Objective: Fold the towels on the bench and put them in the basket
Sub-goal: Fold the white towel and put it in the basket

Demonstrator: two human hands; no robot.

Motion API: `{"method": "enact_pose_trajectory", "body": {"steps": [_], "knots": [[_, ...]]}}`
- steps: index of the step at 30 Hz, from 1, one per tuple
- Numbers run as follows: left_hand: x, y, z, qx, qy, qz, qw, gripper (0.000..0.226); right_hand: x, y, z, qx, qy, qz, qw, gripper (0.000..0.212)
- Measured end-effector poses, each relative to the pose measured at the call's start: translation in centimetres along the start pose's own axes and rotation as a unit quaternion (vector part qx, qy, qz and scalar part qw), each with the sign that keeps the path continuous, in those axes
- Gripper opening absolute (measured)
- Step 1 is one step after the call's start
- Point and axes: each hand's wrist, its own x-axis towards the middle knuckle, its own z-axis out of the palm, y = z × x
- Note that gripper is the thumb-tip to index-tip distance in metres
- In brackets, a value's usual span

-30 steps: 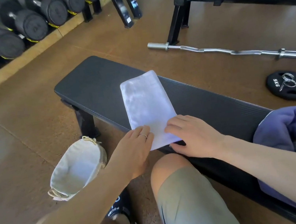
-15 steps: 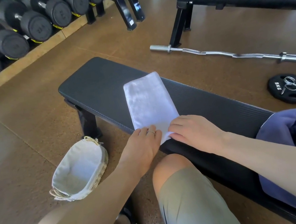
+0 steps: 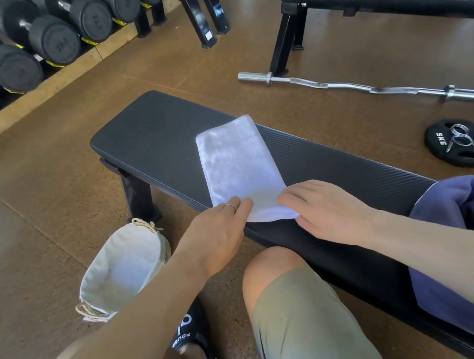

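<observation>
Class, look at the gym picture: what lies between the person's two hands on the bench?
In the head view, the near end of the white towel lies between the left hand and right hand, both gripping it.

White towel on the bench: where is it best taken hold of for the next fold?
Probably at the two near corners of the white towel, from the person's side. It lies flat as a long strip across the bench, its near end hanging over the edge, where the left hand and right hand hold it.

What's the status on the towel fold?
Both hands, left and right, pinching white towel near end on bench. Basket on floor, left. Purple towel waiting. Nothing in the way.
</observation>
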Motion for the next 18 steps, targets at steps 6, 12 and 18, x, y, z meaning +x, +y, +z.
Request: {"method": "enact_pose_trajectory", "body": {"steps": [6, 12, 18], "knots": [[-0.4, -0.2, -1.1, 0.083, 0.037, 0.126, 0.988, 0.063, -0.3, -0.2, -0.2, 0.048, 0.024, 0.057, 0.997, 0.021], [-0.9, -0.2, -0.3, 0.132, 0.016, 0.120, 0.984, 0.064, -0.1, -0.5, 0.0, -0.007, 0.032, -0.018, 0.999, 0.039], [-1.1, 0.3, 0.4, 0.136, 0.062, 0.150, 0.977, 0.034, -0.2, -1.2, 0.8, -0.081, 0.056, -0.097, 0.990, 0.033]]}}
